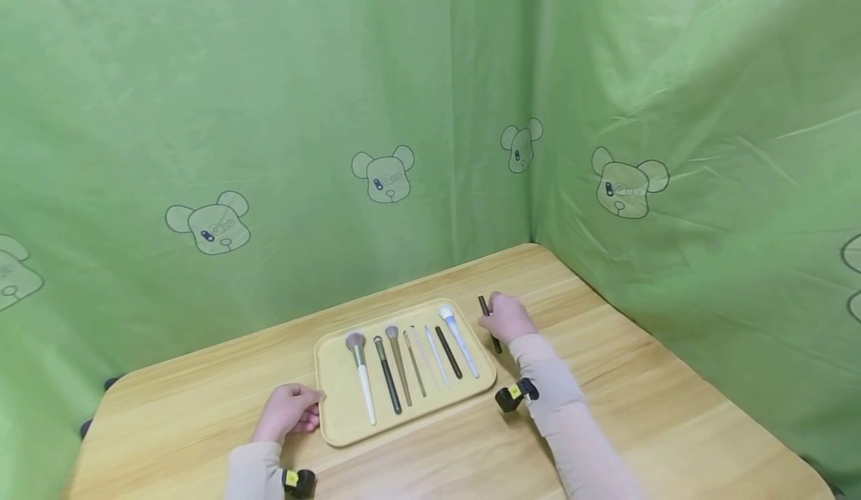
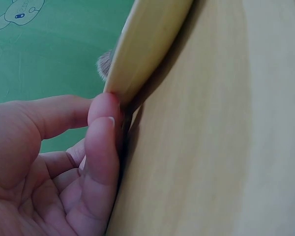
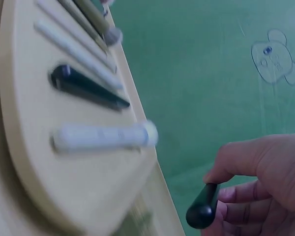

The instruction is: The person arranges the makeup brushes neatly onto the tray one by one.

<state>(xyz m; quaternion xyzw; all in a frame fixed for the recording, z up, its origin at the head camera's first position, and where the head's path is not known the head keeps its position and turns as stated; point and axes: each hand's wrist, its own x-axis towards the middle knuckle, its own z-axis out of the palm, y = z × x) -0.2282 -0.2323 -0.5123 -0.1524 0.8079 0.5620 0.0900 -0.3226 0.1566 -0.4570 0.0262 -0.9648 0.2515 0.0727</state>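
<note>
My left hand (image 1: 288, 410) pinches the left rim of a pale yellow tray (image 1: 334, 425) between thumb and fingers; the left wrist view shows the fingertips at the tray's edge (image 2: 147, 44). Past the tray's right side, my right hand (image 1: 509, 318) holds a dark makeup brush (image 1: 483, 306) by its slim, round-ended handle (image 3: 201, 214); no bristles show. Several makeup brushes lie side by side on the tray: a white-handled fluffy one (image 1: 365, 388) at the left, a black-handled one (image 1: 388, 380), a brown one (image 1: 401, 369), a short black stick (image 1: 448, 352) and a white-and-blue brush (image 1: 463, 344) at the right.
The tray rests on a wooden table (image 1: 417, 463) with rounded corners. Green curtains (image 1: 289, 111) printed with bear heads hang behind the table and along its right side. Each sleeve carries a small black wrist camera (image 1: 509, 397).
</note>
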